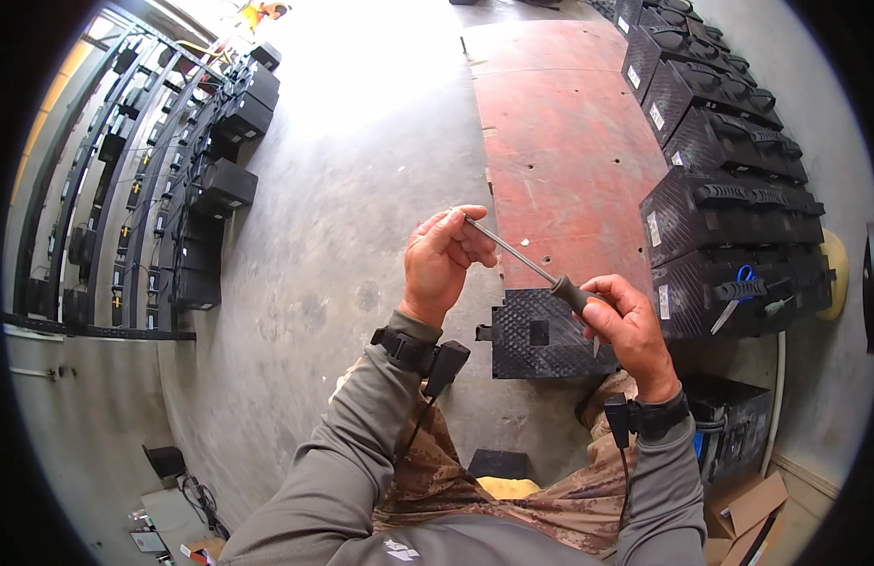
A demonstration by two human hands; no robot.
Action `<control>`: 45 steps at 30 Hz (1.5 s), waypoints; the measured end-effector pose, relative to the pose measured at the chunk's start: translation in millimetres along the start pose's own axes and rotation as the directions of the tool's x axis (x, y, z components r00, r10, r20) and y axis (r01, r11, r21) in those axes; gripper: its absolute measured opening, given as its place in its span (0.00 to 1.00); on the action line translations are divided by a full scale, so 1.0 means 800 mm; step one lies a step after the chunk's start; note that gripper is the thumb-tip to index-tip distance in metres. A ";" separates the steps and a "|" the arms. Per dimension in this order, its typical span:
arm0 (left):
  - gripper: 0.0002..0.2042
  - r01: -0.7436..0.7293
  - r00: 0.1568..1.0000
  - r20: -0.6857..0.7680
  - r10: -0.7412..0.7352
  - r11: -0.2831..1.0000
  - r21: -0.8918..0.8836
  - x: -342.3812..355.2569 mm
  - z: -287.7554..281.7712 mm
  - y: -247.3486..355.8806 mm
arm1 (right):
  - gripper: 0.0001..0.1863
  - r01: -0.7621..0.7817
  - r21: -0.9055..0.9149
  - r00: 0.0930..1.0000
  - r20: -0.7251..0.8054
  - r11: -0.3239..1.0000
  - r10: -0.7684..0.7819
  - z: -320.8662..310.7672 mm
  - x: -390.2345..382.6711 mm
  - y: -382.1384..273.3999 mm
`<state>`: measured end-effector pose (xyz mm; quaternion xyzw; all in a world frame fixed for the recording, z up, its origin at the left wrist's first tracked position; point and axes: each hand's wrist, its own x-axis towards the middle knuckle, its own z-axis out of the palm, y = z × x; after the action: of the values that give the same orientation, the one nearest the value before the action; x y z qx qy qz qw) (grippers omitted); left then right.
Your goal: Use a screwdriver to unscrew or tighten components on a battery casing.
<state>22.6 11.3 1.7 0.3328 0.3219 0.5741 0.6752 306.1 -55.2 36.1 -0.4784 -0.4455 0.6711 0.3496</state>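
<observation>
– Grey shirt [494, 542] nearest, lower edge. Then, from the left?

– Black rack [116, 179], far left, with small dark units. Next, left grip [442, 264]: narrow, fingers drawn together on the tip end of a screwdriver [531, 262]. Anything small pinched there is hidden.

– Tool's position?

– Raised and slanting between both hands, handle end lower and to the right.

– Right side?

– Black textured box [512, 330] below the shaft, square dark patch in its face. Right grip [635, 330] wrapped around the dark handle. Beyond, stacked black cases [720, 203], blue-handled scissors [739, 292] against the lowest visible one.

– Done, left?

– Screwdriver is in hand; its tip meets no box or case. No screw visibly being turned. What's already fastened or loosened, can't tell; likewise how much remains.
</observation>
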 end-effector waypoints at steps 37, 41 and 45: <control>0.13 0.032 0.994 0.111 -0.018 0.992 -0.122 0.002 0.003 -0.005 | 0.18 0.146 -0.170 0.988 -0.033 0.975 -0.153 0.000 -0.008 0.007; 0.12 0.047 0.994 0.106 -0.034 0.992 -0.118 0.001 0.005 -0.006 | 0.14 0.047 -0.056 0.998 0.033 0.997 -0.045 -0.008 -0.004 0.015; 0.12 0.047 0.993 0.115 -0.034 0.992 -0.118 0.001 0.005 -0.007 | 0.12 -0.092 0.033 0.995 0.046 0.995 0.091 0.000 -0.006 0.004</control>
<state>29.5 11.3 -0.7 0.3166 0.2546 0.5591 0.7228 307.1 -60.6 34.8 -0.4772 -0.4188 0.7046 0.3170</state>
